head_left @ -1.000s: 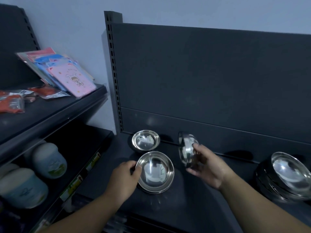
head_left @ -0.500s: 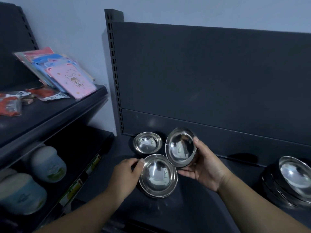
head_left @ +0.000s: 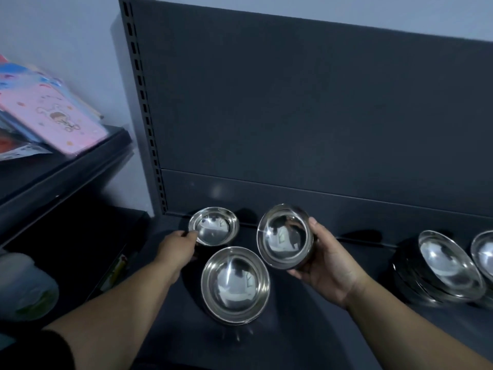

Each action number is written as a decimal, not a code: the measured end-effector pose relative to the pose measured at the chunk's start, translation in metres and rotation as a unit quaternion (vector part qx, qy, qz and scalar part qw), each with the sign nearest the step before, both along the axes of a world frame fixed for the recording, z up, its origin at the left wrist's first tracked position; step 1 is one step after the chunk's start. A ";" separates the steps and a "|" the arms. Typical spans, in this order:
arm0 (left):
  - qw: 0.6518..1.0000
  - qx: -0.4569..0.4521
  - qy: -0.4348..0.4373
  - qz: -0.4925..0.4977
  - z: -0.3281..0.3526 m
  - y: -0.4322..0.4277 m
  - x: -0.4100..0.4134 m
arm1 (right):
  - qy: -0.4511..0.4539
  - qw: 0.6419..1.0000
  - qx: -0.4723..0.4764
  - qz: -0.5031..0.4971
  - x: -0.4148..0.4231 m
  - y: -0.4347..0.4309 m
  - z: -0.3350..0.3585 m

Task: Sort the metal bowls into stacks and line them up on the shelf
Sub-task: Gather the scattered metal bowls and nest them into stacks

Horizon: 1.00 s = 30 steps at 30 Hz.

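A person's right hand [head_left: 326,265] grips a metal bowl [head_left: 285,236] from below and behind, holding it clear of the dark shelf [head_left: 333,332] and tilted so its polished inside faces the camera. The left hand [head_left: 178,249] pinches the near rim of a small bowl [head_left: 214,225] standing at the shelf's back left corner, against the back panel [head_left: 293,116]. A large bowl [head_left: 236,284] sits nearer the front edge, between the two forearms. Toward the right edge rests a stack of bowls [head_left: 440,273], leaning, with another bowl [head_left: 485,253] just beside it. A pink packet [head_left: 50,118] lies on the neighbouring shelf at left.
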<state>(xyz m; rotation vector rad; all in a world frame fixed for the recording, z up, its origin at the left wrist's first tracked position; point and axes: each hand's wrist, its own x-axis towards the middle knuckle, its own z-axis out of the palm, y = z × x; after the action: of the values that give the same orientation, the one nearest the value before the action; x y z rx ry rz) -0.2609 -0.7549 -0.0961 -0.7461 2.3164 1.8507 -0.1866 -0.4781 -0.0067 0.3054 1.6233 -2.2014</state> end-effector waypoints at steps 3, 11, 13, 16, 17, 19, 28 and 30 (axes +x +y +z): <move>0.999 0.053 -0.001 0.011 -0.002 0.002 -0.004 | -0.013 1.000 -0.007 -0.024 0.003 -0.001 -0.005; 0.988 0.123 0.076 0.046 0.035 0.003 0.018 | -0.027 0.997 -0.030 -0.064 0.002 -0.002 -0.008; 0.987 0.114 0.104 0.044 0.050 0.001 0.029 | -0.027 0.996 -0.039 -0.070 0.001 -0.003 -0.006; 0.982 0.118 0.136 0.052 0.072 0.000 0.045 | -0.018 0.994 -0.059 -0.085 -0.002 -0.004 -0.001; 0.980 0.124 0.144 0.057 0.078 0.000 0.051 | -0.014 0.994 -0.064 -0.087 -0.003 -0.005 0.002; 0.978 0.125 0.154 0.064 0.086 0.000 0.061 | -0.008 0.994 -0.064 -0.083 -0.004 -0.007 0.008; 0.972 0.112 0.186 0.086 0.105 0.004 0.103 | -0.003 0.994 0.094 -0.058 0.000 -0.018 0.028; 0.971 0.114 0.187 0.091 0.106 0.007 0.110 | 0.001 0.993 0.107 -0.045 0.001 -0.018 0.030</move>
<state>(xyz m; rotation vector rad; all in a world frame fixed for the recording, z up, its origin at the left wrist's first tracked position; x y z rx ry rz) -0.1513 -0.7483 0.0096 -0.6429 2.2337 2.4782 -0.1856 -0.4958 0.0235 0.4449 1.8832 -2.0932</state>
